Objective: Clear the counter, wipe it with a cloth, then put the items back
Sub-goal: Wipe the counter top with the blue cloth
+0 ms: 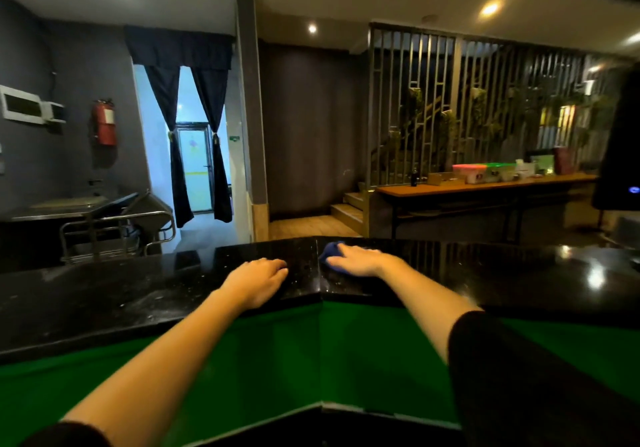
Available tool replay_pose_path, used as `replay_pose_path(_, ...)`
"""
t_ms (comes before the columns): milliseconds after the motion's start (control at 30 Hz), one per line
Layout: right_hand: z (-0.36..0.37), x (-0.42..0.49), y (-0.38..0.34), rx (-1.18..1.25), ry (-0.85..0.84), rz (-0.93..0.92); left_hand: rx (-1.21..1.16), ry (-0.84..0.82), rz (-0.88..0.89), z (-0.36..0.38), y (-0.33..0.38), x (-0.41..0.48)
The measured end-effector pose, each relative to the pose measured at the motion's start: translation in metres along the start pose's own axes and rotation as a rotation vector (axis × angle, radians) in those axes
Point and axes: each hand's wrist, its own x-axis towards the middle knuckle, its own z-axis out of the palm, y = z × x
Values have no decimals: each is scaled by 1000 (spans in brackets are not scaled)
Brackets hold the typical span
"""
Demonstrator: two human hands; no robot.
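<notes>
Fire extinguisher point(105, 122) hung on the left wall. Left hand point(258, 282) lay flat on the black bench point(104, 301), fingers point(273, 266) loosely spread, palm down. Just right of the bench's corner seam, right hand point(356, 259) pressed flat on the blue cloth point(330, 252), fingers straight; cloth lay near the bench's far edge. Wooden table point(433, 189) stood far right

A red cylindrical fire extinguisher point(105, 122) hangs on the grey left wall, right of a white rectangular wall box point(20, 103), and below them stands a tubular steel trolley point(117, 225). Dark blue fabric curtains point(178, 48), tied back, frame a bright doorway. At right, a long wooden table point(433, 189) before a slatted metal screen point(433, 100) bears a pink-lidded plastic tub point(470, 171), a green-lidded plastic tub point(500, 170) and a small dark bottle point(414, 178).
</notes>
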Motion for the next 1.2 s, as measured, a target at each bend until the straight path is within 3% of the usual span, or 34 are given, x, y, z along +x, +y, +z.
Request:
replay_pose_path(200,-17,-104,86,21,49,345,113,-159,-21,-23,-79,-48)
replay_pose_path(300,-7,-124,73,18,105,457,100,-198,-35,-20,-87,-55)
replay_pose_path(433,15,-121,17,-56,308,579,132,-181,-13,-19,-85,-55)
replay_pose_path(533,29,-96,-46,-60,349,468,142,-172,-9,-18,-85,-54)
replay_pose_path(700,51,-61,-168,-26,272,154,260,-197,16,-23,-82,-54)
replay_pose_path(833,47,-60,-181,9,159,-33,323,-216,29,-26,-78,-60)
replay_pose_path(900,37,-57,-151,-22,127,-24,286,-222,33,-26,-79,-60)
replay_pose_path(1067,19,-34,-55,-46,103,224,190,-196,21,-17,-87,-54)
replay_pose_path(1200,12,-4,-40,-20,90,342,162,-165,18,-14,-90,-48)
